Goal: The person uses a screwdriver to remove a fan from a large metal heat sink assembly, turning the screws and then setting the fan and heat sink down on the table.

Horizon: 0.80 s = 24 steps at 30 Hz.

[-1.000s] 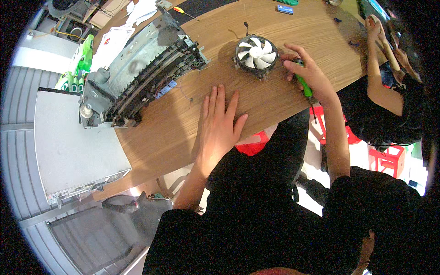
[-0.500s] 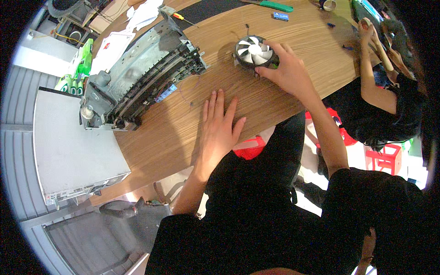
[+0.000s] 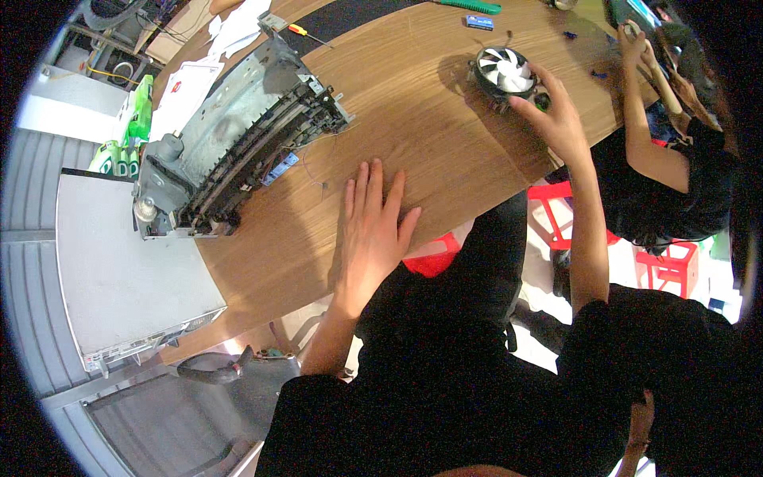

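Note:
A round computer cooling fan [image 3: 506, 70] with white blades and a dark frame is over the far right part of the wooden table. My right hand [image 3: 560, 119] grips its right side between thumb and fingers. A small green patch shows between the fingers. Whether the fan rests on the table or is slightly lifted, I cannot tell. My left hand [image 3: 372, 219] lies flat on the table near its front edge, fingers spread, holding nothing. Left of that hand sits a stripped metal and black plastic machine chassis [image 3: 230, 131], with a small blue part [image 3: 280, 169] beside it.
A yellow-handled screwdriver [image 3: 299, 30], a blue box [image 3: 479, 22] and a green tool [image 3: 469, 6] lie at the far side. A white-grey case [image 3: 131, 262] stands at the left. On the right sits another person [image 3: 656, 159], near red stools [image 3: 671, 266].
My right hand has moved the fan rightward and slightly away across the table. My left hand stays flat. The whole view has shifted slightly.

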{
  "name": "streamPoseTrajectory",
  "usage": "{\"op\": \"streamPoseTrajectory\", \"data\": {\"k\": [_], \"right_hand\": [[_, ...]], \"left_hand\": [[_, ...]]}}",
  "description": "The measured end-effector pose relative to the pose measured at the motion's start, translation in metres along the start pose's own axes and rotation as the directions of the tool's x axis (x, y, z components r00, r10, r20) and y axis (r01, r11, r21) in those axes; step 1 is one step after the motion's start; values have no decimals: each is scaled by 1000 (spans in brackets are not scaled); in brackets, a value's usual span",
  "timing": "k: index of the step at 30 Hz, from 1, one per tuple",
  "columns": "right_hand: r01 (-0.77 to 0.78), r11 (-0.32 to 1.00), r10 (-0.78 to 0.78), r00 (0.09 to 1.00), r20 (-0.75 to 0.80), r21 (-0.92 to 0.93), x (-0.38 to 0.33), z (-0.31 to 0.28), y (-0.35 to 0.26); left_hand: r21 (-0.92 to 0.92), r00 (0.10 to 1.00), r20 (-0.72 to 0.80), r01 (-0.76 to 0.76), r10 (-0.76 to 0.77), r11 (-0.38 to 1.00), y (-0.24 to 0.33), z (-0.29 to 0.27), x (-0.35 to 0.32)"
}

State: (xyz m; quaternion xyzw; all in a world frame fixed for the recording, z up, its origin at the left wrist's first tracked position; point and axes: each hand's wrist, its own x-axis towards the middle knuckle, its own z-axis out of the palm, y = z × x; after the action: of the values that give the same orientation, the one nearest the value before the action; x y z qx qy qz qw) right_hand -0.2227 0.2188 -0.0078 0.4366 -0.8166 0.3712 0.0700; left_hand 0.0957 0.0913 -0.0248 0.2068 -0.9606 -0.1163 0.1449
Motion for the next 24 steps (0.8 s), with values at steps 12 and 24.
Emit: {"op": "streamPoseTrajectory", "data": {"k": [12, 24], "right_hand": [[-430, 656, 437, 886, 152, 620, -36, -13, 20], [-437, 631, 452, 879, 154, 641, -52, -16, 38]], "left_hand": [[-32, 977, 168, 140, -133, 990, 2, 3, 14], [33, 960, 236, 146, -150, 989, 5, 12, 30]]}}
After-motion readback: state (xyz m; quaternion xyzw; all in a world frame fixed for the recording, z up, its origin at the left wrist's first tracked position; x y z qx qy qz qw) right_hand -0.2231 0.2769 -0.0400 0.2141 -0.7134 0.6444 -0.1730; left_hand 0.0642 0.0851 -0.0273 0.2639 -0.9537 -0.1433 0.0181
